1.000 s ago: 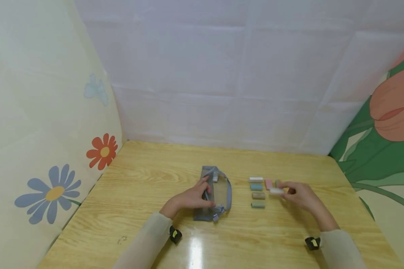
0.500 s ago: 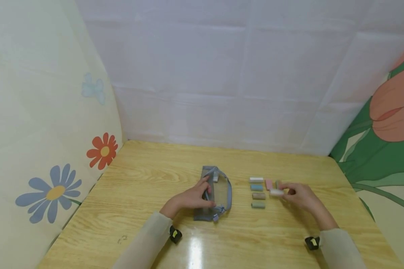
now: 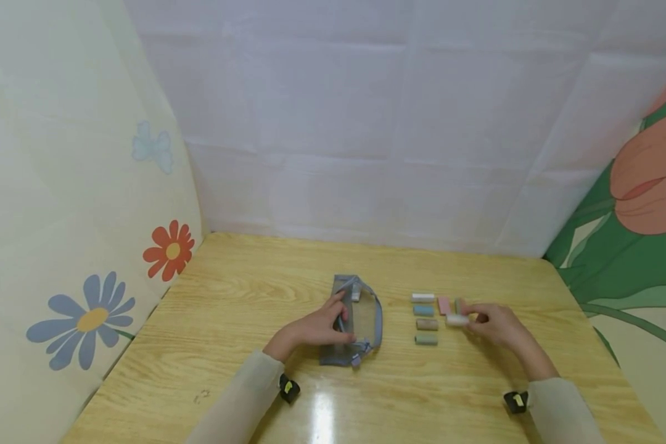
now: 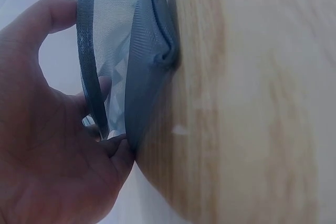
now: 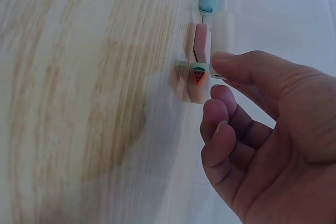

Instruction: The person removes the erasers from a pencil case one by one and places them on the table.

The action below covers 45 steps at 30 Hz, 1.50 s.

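Note:
My left hand [image 3: 319, 324] grips the rim of a blue-grey mesh zip pouch [image 3: 378, 320] lying on the table. In the left wrist view, the thumb and fingers are on the edge of the parted mouth of the pouch [image 4: 149, 51]. My right hand [image 3: 494, 324] pinches a small white eraser [image 3: 456, 320] between thumb and fingers, over the erasers on the table. Beside it lie a pink eraser [image 3: 443, 306] and one with a watermelon print [image 5: 198, 77], partly behind the fingers in the head view.
Left of the right hand, a column holds a white eraser [image 3: 423, 298], a blue one [image 3: 423, 311], a tan one [image 3: 427, 324] and a green one [image 3: 426, 340]. The wooden table [image 3: 255, 277] meets a white cloth [image 3: 322, 185] behind and flower-printed cloths at the sides.
The white eraser in my right hand has shifted very slightly toward the near side of the table. My left hand and the pouch have stayed in place.

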Tool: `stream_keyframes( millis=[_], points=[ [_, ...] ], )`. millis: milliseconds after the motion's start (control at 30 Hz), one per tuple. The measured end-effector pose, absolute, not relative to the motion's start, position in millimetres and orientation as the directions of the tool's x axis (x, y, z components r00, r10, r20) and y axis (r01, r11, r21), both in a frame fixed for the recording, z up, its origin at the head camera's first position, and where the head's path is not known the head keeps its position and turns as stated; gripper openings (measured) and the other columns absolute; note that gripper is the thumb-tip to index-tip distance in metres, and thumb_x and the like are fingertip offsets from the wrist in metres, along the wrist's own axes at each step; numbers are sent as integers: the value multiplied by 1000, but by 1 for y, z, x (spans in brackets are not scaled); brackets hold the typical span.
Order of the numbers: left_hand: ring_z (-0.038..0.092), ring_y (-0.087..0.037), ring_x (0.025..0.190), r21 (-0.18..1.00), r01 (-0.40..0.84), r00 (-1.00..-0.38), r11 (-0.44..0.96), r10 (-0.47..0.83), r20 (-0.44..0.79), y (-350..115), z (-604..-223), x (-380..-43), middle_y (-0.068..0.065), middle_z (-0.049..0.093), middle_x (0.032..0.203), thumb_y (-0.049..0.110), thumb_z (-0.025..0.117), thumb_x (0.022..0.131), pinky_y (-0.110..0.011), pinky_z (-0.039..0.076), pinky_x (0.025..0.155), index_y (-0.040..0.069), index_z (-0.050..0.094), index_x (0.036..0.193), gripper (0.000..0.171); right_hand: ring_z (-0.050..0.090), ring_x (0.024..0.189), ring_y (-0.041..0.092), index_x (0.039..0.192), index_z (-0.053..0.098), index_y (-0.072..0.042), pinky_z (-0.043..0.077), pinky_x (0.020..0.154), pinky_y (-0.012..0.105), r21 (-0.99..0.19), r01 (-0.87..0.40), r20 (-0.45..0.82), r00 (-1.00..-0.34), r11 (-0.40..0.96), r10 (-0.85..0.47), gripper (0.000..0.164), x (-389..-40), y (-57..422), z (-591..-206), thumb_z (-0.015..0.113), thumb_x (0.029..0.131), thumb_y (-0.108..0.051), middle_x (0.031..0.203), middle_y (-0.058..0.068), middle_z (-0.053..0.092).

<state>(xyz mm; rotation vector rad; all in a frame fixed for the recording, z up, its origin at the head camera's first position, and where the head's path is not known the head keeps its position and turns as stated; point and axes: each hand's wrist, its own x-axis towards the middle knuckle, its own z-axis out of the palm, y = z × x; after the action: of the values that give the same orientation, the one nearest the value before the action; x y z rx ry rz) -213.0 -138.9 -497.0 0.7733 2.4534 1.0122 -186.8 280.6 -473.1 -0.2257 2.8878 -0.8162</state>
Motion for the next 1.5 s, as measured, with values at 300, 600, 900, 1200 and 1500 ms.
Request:
stream_keyframes(
  millis=[300, 600, 900, 1200, 1500],
  points=[
    [21, -44, 151, 736, 347, -777, 582, 617, -122, -140, -499, -213, -21, 6, 168, 46, 70, 86, -49, 38, 108, 16, 47, 105, 42, 50, 67, 17, 116, 72, -3, 41, 59, 32, -521, -130, -64, -980, 843, -190, 30, -187, 281, -476, 72, 90, -17, 77, 2, 60],
    [22, -45, 150, 736, 346, -779, 583, 615, -121, -139, -498, -211, -21, 6, 168, 46, 71, 86, -50, 38, 109, 16, 48, 105, 42, 51, 70, 17, 113, 73, -4, 42, 61, 34, -508, -139, -72, -977, 850, -203, 27, -188, 281, -479, 73, 89, -17, 79, 2, 62],
    [23, -44, 150, 730, 351, -784, 586, 610, -113, -139, -500, -212, -20, 6, 168, 46, 70, 85, -49, 38, 109, 16, 48, 104, 42, 52, 71, 17, 110, 74, -6, 43, 63, 33, -507, -154, -72, -973, 848, -220, 25, -187, 282, -483, 76, 87, -15, 80, 3, 63],
    [25, -49, 148, 734, 361, -779, 576, 619, -102, -139, -497, -210, -25, 7, 167, 44, 71, 86, -56, 37, 110, 13, 49, 104, 43, 54, 74, 18, 112, 73, -6, 44, 65, 34, -513, -131, -97, -973, 848, -210, 26, -188, 282, -485, 75, 87, -15, 84, 3, 65],
    [28, -47, 147, 726, 351, -786, 591, 607, -114, -139, -496, -210, -22, 6, 168, 46, 70, 86, -51, 40, 106, 15, 49, 104, 42, 50, 68, 18, 111, 70, -7, 41, 60, 33, -533, -113, -96, -977, 839, -193, 26, -185, 275, -479, 75, 87, -16, 78, 2, 57]
  ],
)
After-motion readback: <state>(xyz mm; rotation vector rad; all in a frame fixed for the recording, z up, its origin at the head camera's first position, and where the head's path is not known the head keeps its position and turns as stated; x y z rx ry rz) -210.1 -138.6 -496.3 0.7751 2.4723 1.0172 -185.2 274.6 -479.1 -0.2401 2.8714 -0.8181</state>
